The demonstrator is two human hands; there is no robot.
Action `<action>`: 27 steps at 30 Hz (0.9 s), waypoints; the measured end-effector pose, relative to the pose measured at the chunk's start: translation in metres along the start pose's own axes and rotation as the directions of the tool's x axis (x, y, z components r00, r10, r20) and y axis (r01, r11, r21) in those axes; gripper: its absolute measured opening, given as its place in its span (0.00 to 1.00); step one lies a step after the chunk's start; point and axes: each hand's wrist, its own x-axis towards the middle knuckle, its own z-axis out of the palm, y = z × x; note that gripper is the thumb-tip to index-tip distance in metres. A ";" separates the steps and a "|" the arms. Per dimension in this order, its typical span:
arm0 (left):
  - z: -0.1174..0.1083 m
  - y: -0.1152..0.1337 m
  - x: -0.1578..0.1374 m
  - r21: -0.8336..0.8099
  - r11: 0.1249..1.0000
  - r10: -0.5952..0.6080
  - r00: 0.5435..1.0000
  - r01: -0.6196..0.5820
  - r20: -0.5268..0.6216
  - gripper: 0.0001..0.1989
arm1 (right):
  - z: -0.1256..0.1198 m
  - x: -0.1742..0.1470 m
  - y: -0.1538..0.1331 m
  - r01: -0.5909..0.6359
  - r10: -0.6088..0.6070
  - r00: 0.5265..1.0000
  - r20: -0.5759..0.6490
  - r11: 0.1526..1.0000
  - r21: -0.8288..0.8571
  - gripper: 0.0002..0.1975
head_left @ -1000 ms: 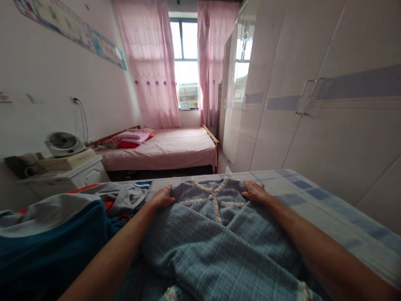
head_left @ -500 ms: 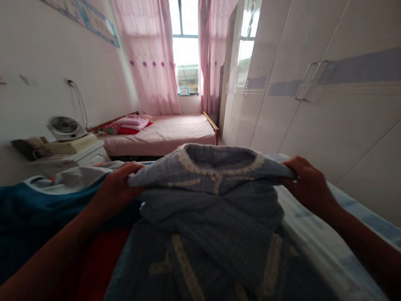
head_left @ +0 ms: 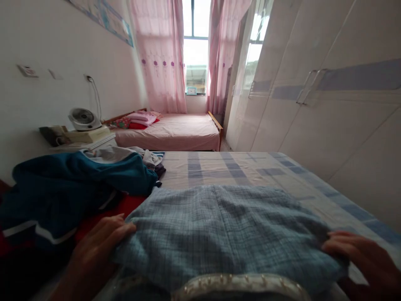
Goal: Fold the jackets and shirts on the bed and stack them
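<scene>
A blue-grey checked blouse (head_left: 225, 225) is spread across the near part of the bed, its back panel facing up. The collar (head_left: 244, 284), trimmed with cream lace and small beads, lies toward me at the bottom edge of the view. My left hand (head_left: 97, 246) is closed on the blouse's left edge, fingertips over the cloth. At the opposite edge, my right hand (head_left: 363, 255) pinches the fabric, its lower part cut off by the frame. The blouse's front is hidden underneath.
Beside my left hand lies a heap with a teal top (head_left: 84, 175) and red cloth (head_left: 125, 207). The bed's checked sheet (head_left: 216, 167) extends beyond the blouse. Farther off are a fan (head_left: 84, 119), a pink bed (head_left: 175, 131) and white wardrobes (head_left: 300, 121) on the right.
The blouse, held up by its shoulders with its collar away from me, has come down and toward me. Its back now shows and the collar is near me. Both hands have lowered and moved closer.
</scene>
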 end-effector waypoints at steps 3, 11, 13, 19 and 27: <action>-0.003 0.002 -0.006 0.004 0.999 0.046 0.976 -0.047 0.211 0.19 | -0.004 -0.013 0.004 -0.003 -0.006 0.985 0.173 0.998 0.055 0.18; -0.012 0.013 0.036 0.030 0.998 -0.068 0.969 0.062 0.237 0.15 | -0.029 0.087 -0.056 -0.202 0.192 0.975 0.114 0.976 0.080 0.16; 0.003 0.029 0.064 0.082 0.997 -0.004 0.982 -0.012 0.189 0.20 | -0.023 0.132 -0.082 -0.104 0.102 0.994 0.028 0.991 0.085 0.19; 0.076 0.023 0.081 0.229 0.968 0.023 0.946 -0.102 0.324 0.27 | 0.066 0.157 -0.097 0.032 -0.039 0.961 0.274 0.999 0.030 0.24; 0.078 -0.028 0.031 0.094 0.979 -0.199 0.936 0.179 0.291 0.25 | 0.097 0.125 -0.065 -0.147 0.087 0.878 0.471 0.985 0.092 0.27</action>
